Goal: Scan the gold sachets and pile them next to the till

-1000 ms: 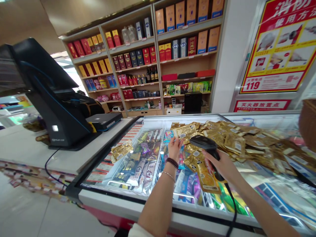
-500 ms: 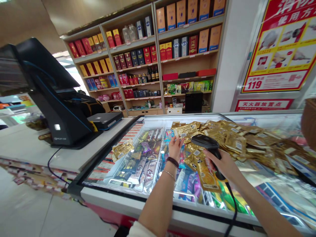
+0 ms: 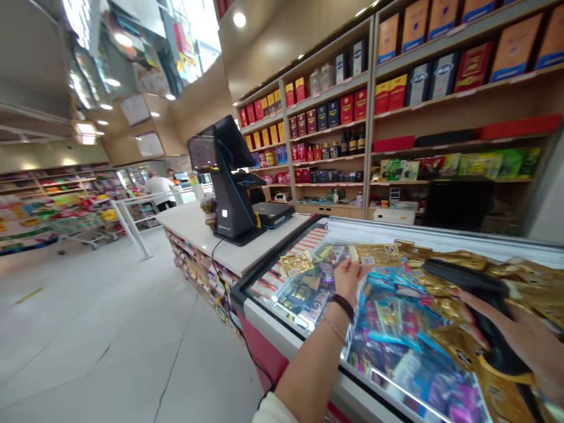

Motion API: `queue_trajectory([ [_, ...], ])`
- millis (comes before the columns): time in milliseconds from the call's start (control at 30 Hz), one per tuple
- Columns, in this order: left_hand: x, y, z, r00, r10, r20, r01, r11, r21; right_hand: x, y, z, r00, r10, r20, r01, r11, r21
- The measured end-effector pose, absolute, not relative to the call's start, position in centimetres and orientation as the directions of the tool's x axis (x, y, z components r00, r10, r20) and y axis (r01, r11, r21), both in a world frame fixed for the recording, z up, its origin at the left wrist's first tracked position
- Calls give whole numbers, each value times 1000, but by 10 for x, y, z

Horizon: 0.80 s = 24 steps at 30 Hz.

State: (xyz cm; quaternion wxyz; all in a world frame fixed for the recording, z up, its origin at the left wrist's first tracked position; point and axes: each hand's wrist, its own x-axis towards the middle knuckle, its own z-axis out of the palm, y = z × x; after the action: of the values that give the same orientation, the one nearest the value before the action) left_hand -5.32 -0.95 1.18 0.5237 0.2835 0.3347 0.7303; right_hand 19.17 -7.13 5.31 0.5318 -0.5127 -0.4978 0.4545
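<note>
My left hand (image 3: 348,281), a dark beaded bracelet on its wrist, pinches the edge of a flat gold foil packet (image 3: 378,255) above the freezer's glass top. A black handheld barcode scanner (image 3: 467,278) with a cord is in my right hand (image 3: 524,332), its fingers wrapped round the handle. Close under the scanner lie more gold packets (image 3: 452,343), partly hidden by that hand. Apart from these, one crumpled gold packet (image 3: 297,263) rests on the left part of the glass.
The chest freezer (image 3: 253,314) shows colourful bagged goods (image 3: 396,320) beneath its glass. To its left, a counter (image 3: 233,256) carries a black checkout terminal (image 3: 229,205). Shelves (image 3: 328,138) of boxes and bottles stand behind. A person (image 3: 159,187) is far off at left.
The view has swung left, bringing in more floor and shop. My left hand has moved leftward over the freezer with the gold packet, away from the pile. The scanner stays in my right hand.
</note>
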Motion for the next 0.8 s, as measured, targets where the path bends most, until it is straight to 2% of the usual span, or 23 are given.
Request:
queue_trajectory([
  [67,-90,-19,17,-362,930,68,-545,-270,793,179,-59,51,-10,999,47,2,47,-999],
  [233,-177,-47,16,-558,828,53,-430,-343,835,135,-43,44,-94,996,-6,-28,-9,-1000],
  [333,-219,-63,6,-657,753,37,-330,-332,884,110,-45,42,-103,994,-29,-54,-35,-998],
  [400,-239,-72,-2,-720,692,44,-197,-265,944,97,-48,41,-81,996,-34,-88,-41,-995],
  [500,-256,-81,-10,-794,585,166,180,-34,983,86,-49,39,-56,998,-28,-132,-35,-991],
  [567,-259,-83,-14,-786,544,294,451,179,874,85,-48,37,-59,998,-33,-127,-40,-991],
  [633,-259,-82,-15,-732,569,374,620,327,713,88,-48,35,-68,997,-45,-111,-52,-992],
  [700,-258,-79,-17,-661,646,383,708,366,604,95,-50,35,-60,997,-51,-104,-57,-993],
  [800,-252,-73,-17,-586,718,376,773,356,524,110,-57,43,-22,999,-24,-141,-27,-990],
])
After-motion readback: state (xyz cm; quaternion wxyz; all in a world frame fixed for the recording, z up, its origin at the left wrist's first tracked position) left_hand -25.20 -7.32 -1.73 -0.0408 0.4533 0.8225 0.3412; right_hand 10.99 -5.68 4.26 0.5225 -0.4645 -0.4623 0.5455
